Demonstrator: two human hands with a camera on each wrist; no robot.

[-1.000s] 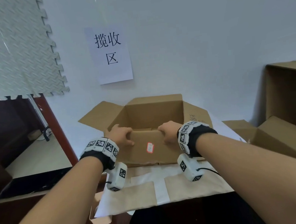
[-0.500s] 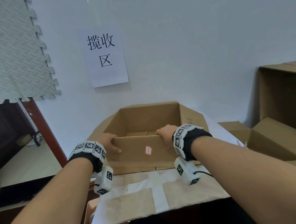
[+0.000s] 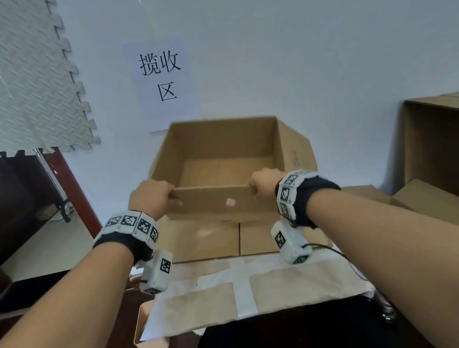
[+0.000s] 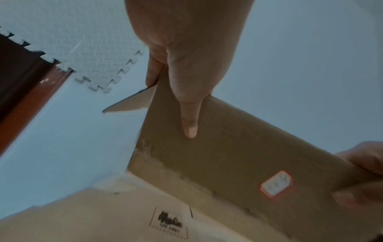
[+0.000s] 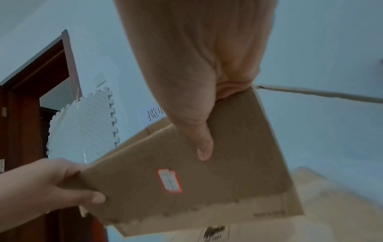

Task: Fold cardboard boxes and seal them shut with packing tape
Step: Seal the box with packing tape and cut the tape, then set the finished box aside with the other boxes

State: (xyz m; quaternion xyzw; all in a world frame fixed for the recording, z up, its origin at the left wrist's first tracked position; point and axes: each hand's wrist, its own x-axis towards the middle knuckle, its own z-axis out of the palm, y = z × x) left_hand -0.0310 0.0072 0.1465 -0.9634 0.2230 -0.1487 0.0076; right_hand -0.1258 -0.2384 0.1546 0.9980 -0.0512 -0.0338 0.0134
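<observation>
An open brown cardboard box (image 3: 227,160) stands on the table by the wall, its mouth tipped toward me. Its near flap (image 3: 214,203), marked with a small red-edged sticker (image 3: 230,201), stands upright. My left hand (image 3: 152,195) grips the flap's left end, thumb on the outer face (image 4: 189,121). My right hand (image 3: 264,184) grips its right end the same way (image 5: 203,144). The sticker shows in both wrist views (image 4: 276,184) (image 5: 169,180). The right side flap (image 3: 297,150) sticks up and outward. No tape roll is in view.
A taped, flattened box (image 3: 243,296) lies on the table edge near me. More cardboard boxes (image 3: 445,153) stand at the right. A paper sign (image 3: 162,82) and a foam mat (image 3: 17,76) hang on the wall. A small beige tray (image 3: 146,341) sits at the lower left.
Both hands have kept hold of the near flap while the box tipped its mouth toward me, so its floor and underside now show. The left side flap has swung in.
</observation>
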